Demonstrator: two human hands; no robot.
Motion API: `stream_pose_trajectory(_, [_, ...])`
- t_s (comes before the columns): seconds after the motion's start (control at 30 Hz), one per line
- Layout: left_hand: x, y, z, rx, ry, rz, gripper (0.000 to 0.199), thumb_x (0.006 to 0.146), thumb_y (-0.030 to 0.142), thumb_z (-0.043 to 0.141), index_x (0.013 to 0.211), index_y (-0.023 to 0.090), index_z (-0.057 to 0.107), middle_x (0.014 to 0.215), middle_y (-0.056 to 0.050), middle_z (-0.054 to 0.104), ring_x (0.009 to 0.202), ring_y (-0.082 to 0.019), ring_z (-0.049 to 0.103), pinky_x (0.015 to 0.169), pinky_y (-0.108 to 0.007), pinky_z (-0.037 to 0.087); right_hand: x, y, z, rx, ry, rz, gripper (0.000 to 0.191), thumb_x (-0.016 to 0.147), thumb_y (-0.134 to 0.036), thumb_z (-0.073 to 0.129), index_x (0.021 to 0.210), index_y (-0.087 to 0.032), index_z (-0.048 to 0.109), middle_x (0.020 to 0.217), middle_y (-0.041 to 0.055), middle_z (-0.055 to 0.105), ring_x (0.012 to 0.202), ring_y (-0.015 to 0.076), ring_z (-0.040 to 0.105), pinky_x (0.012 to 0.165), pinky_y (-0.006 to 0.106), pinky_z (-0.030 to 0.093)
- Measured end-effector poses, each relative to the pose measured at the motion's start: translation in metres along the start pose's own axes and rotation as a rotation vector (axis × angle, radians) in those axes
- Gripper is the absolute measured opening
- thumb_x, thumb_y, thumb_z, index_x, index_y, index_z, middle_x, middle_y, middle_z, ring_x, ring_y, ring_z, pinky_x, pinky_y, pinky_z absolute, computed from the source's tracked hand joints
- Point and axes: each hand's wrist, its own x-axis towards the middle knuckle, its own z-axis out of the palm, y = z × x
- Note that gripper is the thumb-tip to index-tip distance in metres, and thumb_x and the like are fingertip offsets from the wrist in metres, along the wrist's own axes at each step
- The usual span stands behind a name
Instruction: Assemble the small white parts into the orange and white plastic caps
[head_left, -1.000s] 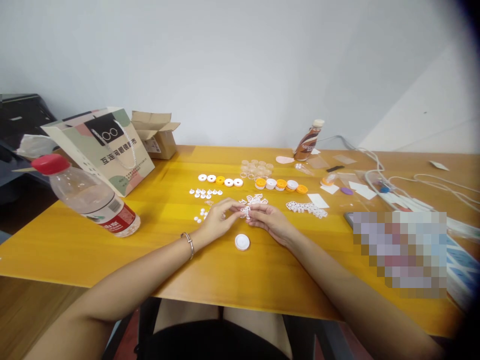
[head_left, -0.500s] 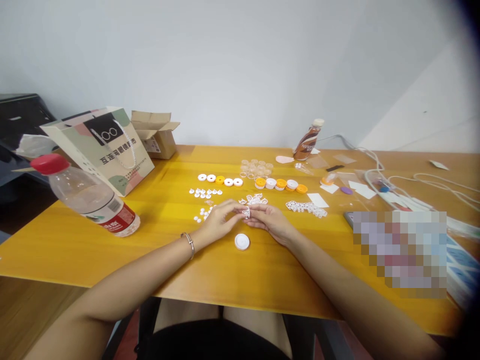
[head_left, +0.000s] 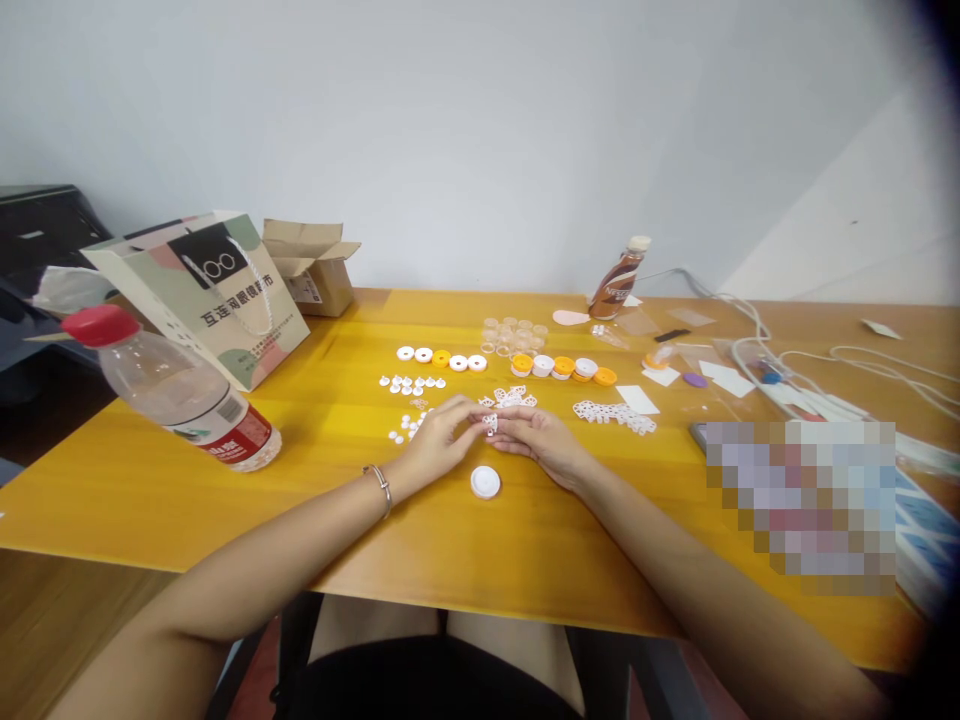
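Between my fingertips is a small white openwork plastic piece (head_left: 490, 425), held just above the table. My left hand (head_left: 444, 440) pinches it from the left, while my right hand (head_left: 546, 445) grips it from the right. Below the hands, a round white cap-like disc (head_left: 485, 483) lies on the table. Right behind my fingers is a loose pile of similar white openwork pieces (head_left: 510, 397). Small white round parts (head_left: 397, 432) lie by my left hand, partly hidden by it. White pegged discs (head_left: 411, 384) stand in rows further back.
White and orange rings (head_left: 441, 359) and stacked caps (head_left: 562, 367) line up behind, with clear cups (head_left: 514, 335) beyond. White perforated pieces (head_left: 615, 416) lie right. A large bottle (head_left: 187, 400), paper bag (head_left: 217, 310) and carton (head_left: 319, 275) stand left; a brown bottle (head_left: 619, 280) and cables (head_left: 757, 345) are right.
The white openwork piece has turned slightly between my fingertips. Both hands stay in nearly the same place, and the things on the table have not moved.
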Motion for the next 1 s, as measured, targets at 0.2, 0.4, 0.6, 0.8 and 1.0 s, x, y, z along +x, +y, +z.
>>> stream_pose_trajectory(0.2, [0.0012,-0.0034,0.001,-0.002,0.054,-0.016,0.016,0.08,0.022,0.051,0.094,0.018,0.058,0.083,-0.004,0.059,0.077,-0.012,0.054,0.073,-0.027,0.045,0.0024,0.0043,-0.0022,-0.007,-0.017,-0.013,0.022,0.065,-0.023,0.068,0.085,-0.016,0.062,0.079,0.003,0.069,0.069,0.0094,0.065,0.069,0.019,0.052])
stream_pose_trajectory(0.4, [0.0009,-0.0059,0.0024,-0.019,0.045,-0.037,0.016,0.08,0.022,0.051,0.094,0.018,0.058,0.083,-0.004,0.059,0.078,-0.013,0.055,0.073,-0.027,0.045,0.002,0.0046,-0.0015,0.001,-0.008,-0.024,0.021,0.066,-0.023,0.068,0.085,-0.018,0.062,0.08,0.0018,0.069,0.07,0.0085,0.064,0.07,0.018,0.052])
stream_pose_trajectory(0.6, [0.0,-0.0066,0.003,-0.024,0.055,-0.045,0.016,0.079,0.023,0.052,0.093,0.018,0.058,0.082,-0.004,0.059,0.076,-0.013,0.055,0.072,-0.027,0.045,0.0012,0.0034,-0.0009,-0.004,-0.012,-0.03,0.019,0.067,-0.023,0.067,0.085,-0.019,0.063,0.082,0.0016,0.069,0.071,0.0086,0.064,0.071,0.019,0.052])
stream_pose_trajectory(0.8, [0.0003,-0.0059,0.0021,-0.015,0.055,-0.056,0.016,0.08,0.022,0.051,0.093,0.017,0.058,0.083,-0.004,0.059,0.077,-0.012,0.054,0.073,-0.027,0.045,0.0004,0.002,0.0001,-0.002,0.001,-0.04,0.021,0.066,-0.024,0.068,0.085,-0.019,0.063,0.082,0.0017,0.069,0.07,0.0087,0.064,0.072,0.02,0.051])
stream_pose_trajectory(1.0, [0.0008,-0.0062,0.0022,-0.009,0.057,-0.048,0.015,0.079,0.022,0.052,0.093,0.018,0.058,0.083,-0.003,0.058,0.078,-0.012,0.054,0.073,-0.027,0.044,-0.0006,0.0027,0.0008,-0.032,0.007,-0.052,0.027,0.062,-0.025,0.071,0.086,-0.02,0.062,0.08,0.0012,0.069,0.075,0.0103,0.064,0.075,0.022,0.05])
